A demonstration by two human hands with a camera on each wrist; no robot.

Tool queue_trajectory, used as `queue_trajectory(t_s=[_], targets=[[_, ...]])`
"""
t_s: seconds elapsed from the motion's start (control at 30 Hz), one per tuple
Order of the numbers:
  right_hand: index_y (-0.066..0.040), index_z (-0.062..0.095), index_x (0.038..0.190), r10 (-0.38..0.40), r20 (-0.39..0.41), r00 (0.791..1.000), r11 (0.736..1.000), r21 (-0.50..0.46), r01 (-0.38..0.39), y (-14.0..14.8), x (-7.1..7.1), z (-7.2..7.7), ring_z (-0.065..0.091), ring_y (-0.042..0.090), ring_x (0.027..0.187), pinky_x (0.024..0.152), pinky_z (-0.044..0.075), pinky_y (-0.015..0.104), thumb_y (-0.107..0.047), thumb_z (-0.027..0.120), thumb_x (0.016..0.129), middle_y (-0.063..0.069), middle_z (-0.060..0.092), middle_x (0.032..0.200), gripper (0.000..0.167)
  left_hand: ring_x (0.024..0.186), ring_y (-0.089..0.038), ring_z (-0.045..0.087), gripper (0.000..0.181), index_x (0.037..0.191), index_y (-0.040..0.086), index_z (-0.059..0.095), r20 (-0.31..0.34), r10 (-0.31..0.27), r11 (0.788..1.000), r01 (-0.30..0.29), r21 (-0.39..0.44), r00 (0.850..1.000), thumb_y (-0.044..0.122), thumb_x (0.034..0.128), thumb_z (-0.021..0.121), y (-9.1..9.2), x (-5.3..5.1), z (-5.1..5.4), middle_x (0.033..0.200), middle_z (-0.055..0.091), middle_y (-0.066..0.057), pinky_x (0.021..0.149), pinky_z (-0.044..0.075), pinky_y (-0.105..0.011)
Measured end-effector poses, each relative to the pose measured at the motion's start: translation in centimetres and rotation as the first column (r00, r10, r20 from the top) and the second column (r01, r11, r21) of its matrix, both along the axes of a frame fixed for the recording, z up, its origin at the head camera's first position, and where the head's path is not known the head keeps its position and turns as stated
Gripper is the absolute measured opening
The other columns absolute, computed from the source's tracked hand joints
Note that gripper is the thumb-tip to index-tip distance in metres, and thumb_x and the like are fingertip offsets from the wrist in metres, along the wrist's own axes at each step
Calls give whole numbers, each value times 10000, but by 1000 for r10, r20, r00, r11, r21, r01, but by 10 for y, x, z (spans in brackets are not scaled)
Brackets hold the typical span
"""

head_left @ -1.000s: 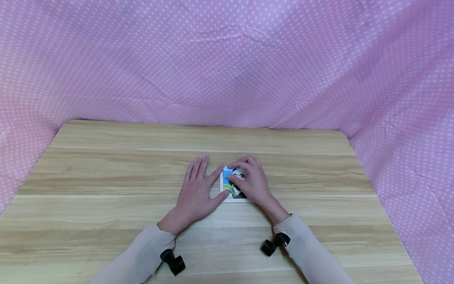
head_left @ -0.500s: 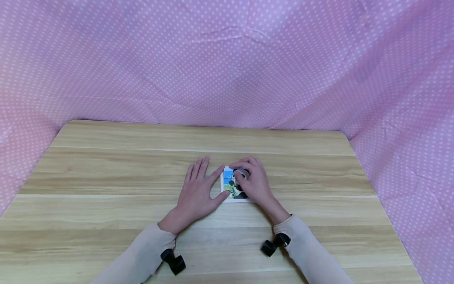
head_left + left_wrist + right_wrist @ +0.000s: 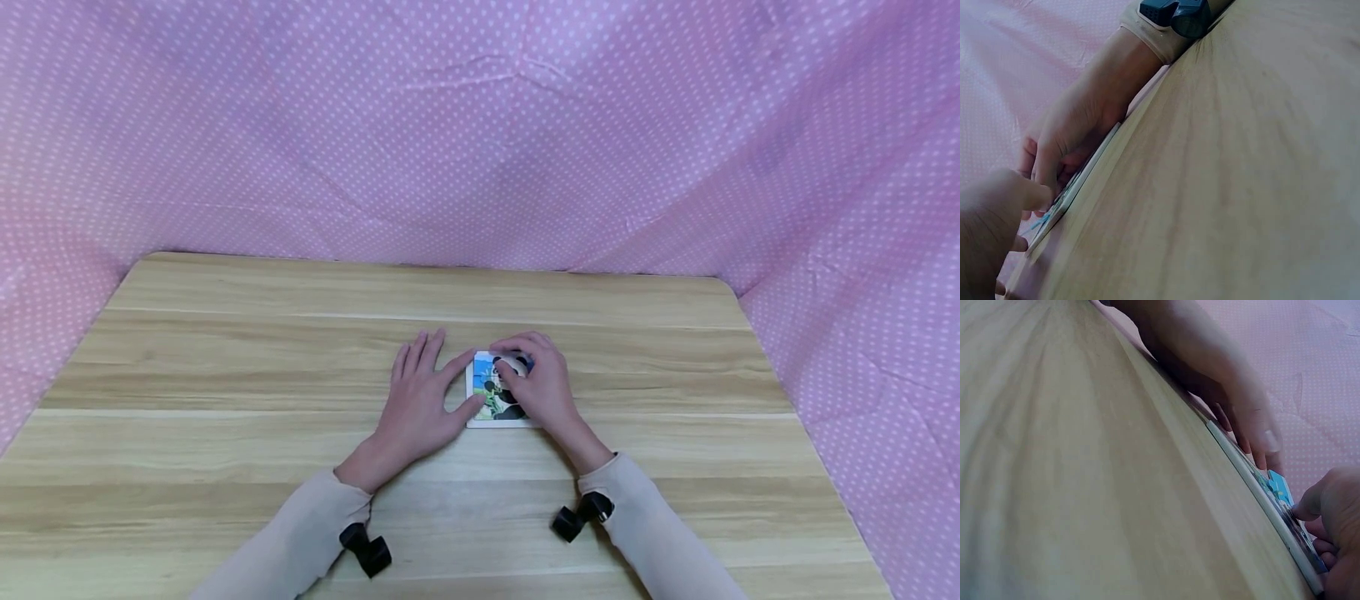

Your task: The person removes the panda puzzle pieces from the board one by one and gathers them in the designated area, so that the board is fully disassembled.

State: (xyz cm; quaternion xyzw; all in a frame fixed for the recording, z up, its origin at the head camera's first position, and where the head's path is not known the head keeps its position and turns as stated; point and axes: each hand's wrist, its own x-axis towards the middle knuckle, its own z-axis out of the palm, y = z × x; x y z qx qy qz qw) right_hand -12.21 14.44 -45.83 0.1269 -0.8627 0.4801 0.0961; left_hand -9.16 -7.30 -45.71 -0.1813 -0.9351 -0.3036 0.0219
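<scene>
Nearest, below the puzzle, are pale sleeves with black cameras. At the puzzle's left edge, the left hand lies palm down, fingers straight, spread and grasping nothing. The puzzle lies flat on the desk; over its right side the right hand curls its fingers, whether grasping a piece I cannot tell. Beyond the puzzle hangs pink cloth.

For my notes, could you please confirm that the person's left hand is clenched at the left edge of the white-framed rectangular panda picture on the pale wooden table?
Not quite: the head view shows the person's left hand with straight, spread fingers, not clenched, at the left edge of the white-framed rectangular panda picture on the pale wooden table.
</scene>
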Motion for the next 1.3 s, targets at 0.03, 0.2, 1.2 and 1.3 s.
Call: queue_trajectory(t_s=[0.03,0.2,1.2,1.3], targets=[[-51,849,1117,0,-2,1000,1000,-4,0,0,0,0,681,317,1182,1059,532,497,33,850,923,121,778,1156,211,1669,-514,170,631,1555,177,668,-1,11,1000,-11,21,1000,507,1019,701,1,-1,0,1766,323,-278,1331,72,-708],[-48,853,1111,-1,0,1000,1000,-7,1,0,1,1,685,308,1184,1056,536,490,36,855,919,116,780,1156,209,1640,-528,232,470,1423,152,771,-9,56,994,-54,95,998,411,1034,726,4,-5,1,1711,423,-278,1309,109,-731],[-78,849,1098,78,37,996,994,73,-81,2,-2,9,637,342,1181,1027,500,516,22,849,936,118,755,1166,190,1636,-516,256,546,1450,185,743,-19,44,998,-43,45,999,412,961,822,3,-6,1,1717,426,-254,1311,134,-729],[-89,856,1112,86,42,995,991,102,-90,1,-2,9,617,349,1200,1028,486,519,21,835,946,120,738,1180,200,1637,-511,258,551,1455,182,738,-17,45,998,-44,40,999,421,965,817,2,-6,1,1721,424,-248,1313,138,-725]])
